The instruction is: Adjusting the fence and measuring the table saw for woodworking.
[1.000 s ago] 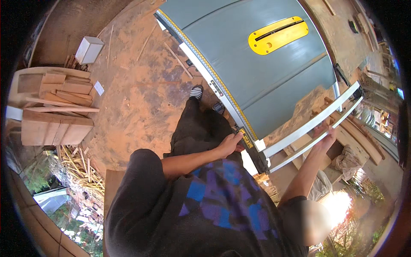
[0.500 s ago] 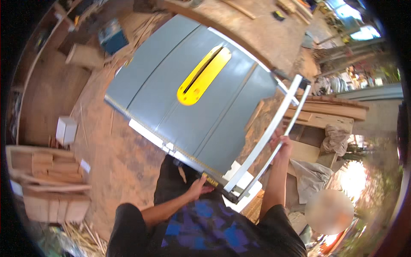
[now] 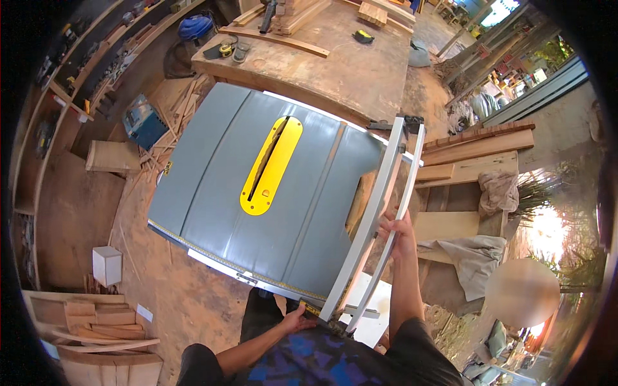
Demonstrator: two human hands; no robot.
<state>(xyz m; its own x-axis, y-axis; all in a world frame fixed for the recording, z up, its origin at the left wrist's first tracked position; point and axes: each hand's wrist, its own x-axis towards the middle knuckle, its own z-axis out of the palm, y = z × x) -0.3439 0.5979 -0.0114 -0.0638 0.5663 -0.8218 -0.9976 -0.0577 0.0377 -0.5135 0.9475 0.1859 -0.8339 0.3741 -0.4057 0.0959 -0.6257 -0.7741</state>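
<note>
A table saw (image 3: 212, 186) with a grey top fills the middle, in front of my body. Its yellow throat plate (image 3: 273, 174) has a dark slot with the blade's teeth showing just inside. Along the right side runs the rip fence (image 3: 360, 238), a thick pale bar with a thinner light bar beside it. My right hand (image 3: 400, 233) is closed round the thinner bar, about halfway along. My left hand (image 3: 297, 320) grips the saw's front rail by a yellow label, close to the fence's near end; its fingertips are partly hidden.
Beyond the saw stands a wooden workbench (image 3: 360, 77) with boards and tape measures. Planks (image 3: 476, 154) and a draped cloth (image 3: 473, 257) lie at the right. On the left are shelves, a blue toolbox (image 3: 143, 122), a white box (image 3: 107, 266) and stacked wood pieces (image 3: 109, 321).
The view has tilted up, so more of the workbench shows. The saw now sits lower and farther left in the picture. Both hands keep their holds.
</note>
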